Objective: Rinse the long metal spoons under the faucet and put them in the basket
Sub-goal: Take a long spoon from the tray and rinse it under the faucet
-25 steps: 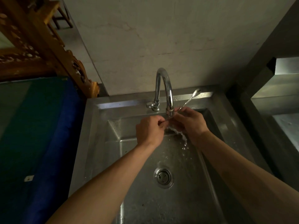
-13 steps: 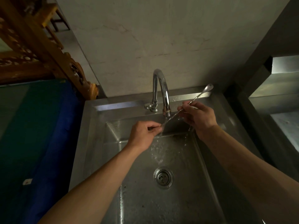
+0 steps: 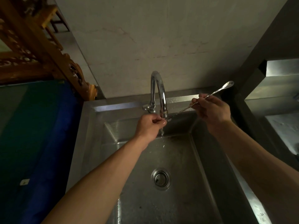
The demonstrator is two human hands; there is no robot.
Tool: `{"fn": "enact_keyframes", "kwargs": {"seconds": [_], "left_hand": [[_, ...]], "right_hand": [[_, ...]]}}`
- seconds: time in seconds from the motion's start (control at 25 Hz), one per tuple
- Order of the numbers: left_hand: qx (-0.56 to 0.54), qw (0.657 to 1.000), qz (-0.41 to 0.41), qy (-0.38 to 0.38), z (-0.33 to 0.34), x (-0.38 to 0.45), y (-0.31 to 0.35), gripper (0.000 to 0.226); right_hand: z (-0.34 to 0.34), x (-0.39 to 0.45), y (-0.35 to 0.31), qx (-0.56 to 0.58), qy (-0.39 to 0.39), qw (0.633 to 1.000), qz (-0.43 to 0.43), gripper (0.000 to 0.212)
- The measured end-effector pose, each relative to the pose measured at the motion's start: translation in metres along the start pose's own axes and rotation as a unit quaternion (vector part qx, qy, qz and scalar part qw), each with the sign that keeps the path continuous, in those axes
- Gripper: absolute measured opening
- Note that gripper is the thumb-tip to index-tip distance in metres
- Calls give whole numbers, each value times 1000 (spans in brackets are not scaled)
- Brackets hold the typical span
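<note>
A blue-edged green surface [image 3: 32,126] and carved wooden frame [image 3: 48,50] flank the steel sink [image 3: 100,143] below a pale wall [image 3: 161,38]. The left hand [image 3: 148,126] pinches the low end of a long metal spoon [image 3: 215,92] under the faucet [image 3: 159,92]. The right hand [image 3: 212,110] grips its thin, twisted shaft, small bowl tilted up to the right.

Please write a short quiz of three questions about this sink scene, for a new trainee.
1. True or false: the long spoon lies flat in the sink.
2. Which end points up to the right: bowl or handle tip?
3. The left hand is: A) on the drain, B) under the faucet spout, C) on the wall.

Key: 1 false, both hands hold it; 2 bowl, beyond the right hand; 3 B.
</note>
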State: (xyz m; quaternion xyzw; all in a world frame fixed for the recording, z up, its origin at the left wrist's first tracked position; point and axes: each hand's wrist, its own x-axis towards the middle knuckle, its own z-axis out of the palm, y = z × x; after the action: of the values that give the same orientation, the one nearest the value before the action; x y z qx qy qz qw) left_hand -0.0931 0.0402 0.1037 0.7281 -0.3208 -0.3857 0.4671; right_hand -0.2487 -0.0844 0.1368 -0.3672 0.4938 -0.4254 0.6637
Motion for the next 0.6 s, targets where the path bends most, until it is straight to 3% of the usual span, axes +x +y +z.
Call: {"fn": "enact_keyframes", "kwargs": {"seconds": [0.24,0.4,0.52,0.6], "left_hand": [[51,998,28,23,-13,-6,-16,18],[66,997,46,-8,-29,-13,-22,7],[202,976,79,32,-38,-18,-22,11],[311,938,141,66,-39,-24,-17,19]], "right_hand": [[1,-9,13,7,-27,999,22,8],[9,-19,28,18,-46,997,54,10],[22,-30,41,15,-70,994,77,10],[34,-41,54,18,-110,989,93,11]]}}
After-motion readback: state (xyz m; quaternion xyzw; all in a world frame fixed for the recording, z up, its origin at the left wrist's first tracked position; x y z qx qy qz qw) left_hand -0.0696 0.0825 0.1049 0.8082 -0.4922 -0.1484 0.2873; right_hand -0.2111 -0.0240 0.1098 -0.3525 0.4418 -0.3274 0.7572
